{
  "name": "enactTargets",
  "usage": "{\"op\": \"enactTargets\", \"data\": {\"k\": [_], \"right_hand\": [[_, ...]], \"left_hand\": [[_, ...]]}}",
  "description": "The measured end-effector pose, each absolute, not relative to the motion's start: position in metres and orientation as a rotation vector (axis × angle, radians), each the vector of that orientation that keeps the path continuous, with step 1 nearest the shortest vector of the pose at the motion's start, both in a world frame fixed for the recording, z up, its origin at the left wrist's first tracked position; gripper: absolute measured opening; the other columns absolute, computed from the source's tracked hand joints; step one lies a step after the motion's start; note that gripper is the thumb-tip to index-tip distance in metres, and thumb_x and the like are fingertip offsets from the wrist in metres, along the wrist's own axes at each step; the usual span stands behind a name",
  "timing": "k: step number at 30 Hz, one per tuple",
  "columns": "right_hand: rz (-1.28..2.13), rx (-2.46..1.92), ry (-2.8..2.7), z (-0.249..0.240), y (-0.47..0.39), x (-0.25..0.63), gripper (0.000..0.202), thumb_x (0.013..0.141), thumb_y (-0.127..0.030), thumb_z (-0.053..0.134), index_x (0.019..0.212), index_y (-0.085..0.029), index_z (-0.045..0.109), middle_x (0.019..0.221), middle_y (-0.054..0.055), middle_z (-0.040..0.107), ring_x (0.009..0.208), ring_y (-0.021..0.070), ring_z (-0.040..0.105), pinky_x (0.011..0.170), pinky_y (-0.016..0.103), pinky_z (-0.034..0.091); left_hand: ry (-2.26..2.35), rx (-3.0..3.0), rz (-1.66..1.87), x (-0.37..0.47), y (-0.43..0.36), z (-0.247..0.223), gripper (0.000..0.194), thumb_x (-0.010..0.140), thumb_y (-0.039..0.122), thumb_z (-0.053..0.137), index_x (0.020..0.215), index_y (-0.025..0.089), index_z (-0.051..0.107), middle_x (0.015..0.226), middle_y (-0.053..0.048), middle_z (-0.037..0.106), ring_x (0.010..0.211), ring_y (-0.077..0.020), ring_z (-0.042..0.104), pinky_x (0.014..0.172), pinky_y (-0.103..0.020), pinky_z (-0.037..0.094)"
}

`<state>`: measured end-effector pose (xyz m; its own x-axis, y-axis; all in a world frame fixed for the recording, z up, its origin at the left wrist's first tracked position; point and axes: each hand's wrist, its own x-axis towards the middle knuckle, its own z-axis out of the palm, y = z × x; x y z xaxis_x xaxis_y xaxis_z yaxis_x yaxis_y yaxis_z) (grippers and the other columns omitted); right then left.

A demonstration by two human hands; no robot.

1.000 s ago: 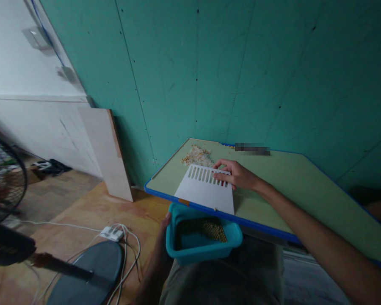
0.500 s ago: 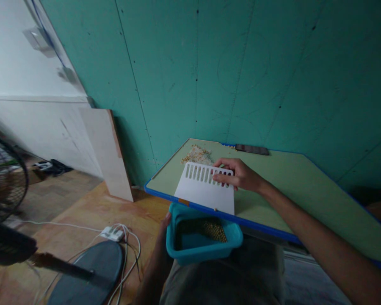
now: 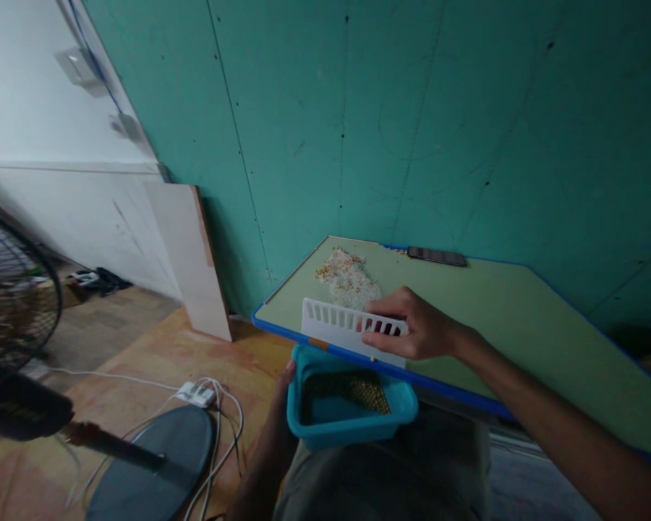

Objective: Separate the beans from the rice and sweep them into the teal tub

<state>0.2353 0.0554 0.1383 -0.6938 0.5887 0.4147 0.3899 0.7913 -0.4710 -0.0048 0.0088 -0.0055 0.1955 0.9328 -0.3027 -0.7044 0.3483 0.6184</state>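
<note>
Slotted white card (image 3: 330, 331) stands tilted at the tabletop's (image 3: 493, 311) near edge, the right grip (image 3: 412, 325) clamped on its upper part. The left grip (image 3: 283, 405) holds the side of a blue tub (image 3: 352, 434) of beans (image 3: 373, 396). Behind the card lies a mixed pile (image 3: 350, 278).

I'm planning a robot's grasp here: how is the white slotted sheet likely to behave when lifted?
The white slotted sheet is probably stiff: held near one end by the right hand, it shows no sag. It looks thin, so it is likely light for its size. Its slotted edge, cut into narrow strips, may be the most fragile part.
</note>
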Motion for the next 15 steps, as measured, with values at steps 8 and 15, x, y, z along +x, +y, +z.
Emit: {"op": "enactTargets", "data": {"k": [8, 15], "right_hand": [[0.371, -0.669, -2.582, 0.136, 0.038, 0.228, 0.010, 0.089, -0.020, 0.058, 0.080, -0.019, 0.063, 0.065, -0.002, 0.057, 0.057, 0.0104, 0.051, 0.059, 0.026, 0.035], [0.323, -0.623, -2.635, 0.133, 0.032, 0.225, 0.011, 0.092, -0.019, 0.056, 0.087, -0.019, 0.066, 0.070, 0.000, 0.063, 0.061, 0.0119, 0.056, 0.061, 0.027, 0.036]], "left_hand": [[0.723, 0.404, 1.148, -0.007, 0.008, -0.006, 0.054, 0.089, 0.048, 0.069, 0.130, 0.014, 0.069, 0.105, -0.010, 0.083, 0.108, -0.0338, 0.075, 0.107, -0.044, 0.049], [0.692, 0.445, 1.135, -0.008, 0.008, -0.010, 0.056, 0.092, 0.050, 0.064, 0.136, 0.016, 0.065, 0.112, -0.009, 0.082, 0.113, -0.0331, 0.073, 0.111, -0.045, 0.046]]}}
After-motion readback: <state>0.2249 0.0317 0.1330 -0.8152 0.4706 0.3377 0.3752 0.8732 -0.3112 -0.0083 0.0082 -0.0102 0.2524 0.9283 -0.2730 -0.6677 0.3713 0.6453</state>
